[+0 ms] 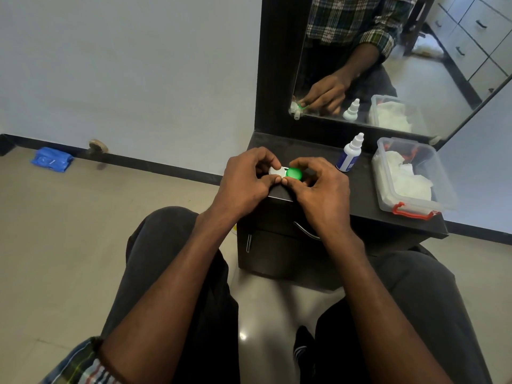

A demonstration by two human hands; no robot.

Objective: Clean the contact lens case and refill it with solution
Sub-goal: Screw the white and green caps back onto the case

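Seated at a low dark vanity (pixel 368 195), I hold the contact lens case (pixel 285 173) between both hands, just above the near corner of the top. It is a small moulded plastic piece, which I judge light, rigid and smooth enough to slip if solution has wet it; the safest hold looks to be across the body beside each cap, leaving the caps free to turn. My left hand (pixel 246 181) curls over the white cap (pixel 275 171), thumb and fingertips pinched on that end, so the white side sits under my left fingertips. My right hand (pixel 321 189) pinches the other end, its thumb pressed at the near edge of the green cap (pixel 294 173) and its curled fingers arched over the far side; the two thumbs almost meet at the middle of the case. Whether either cap is loosened I cannot tell. Beyond my right fingers, near but apart, stands the solution bottle (pixel 349 153), upright with its nozzle capped, and further right a clear lidded box (pixel 415 206) of white tissues.
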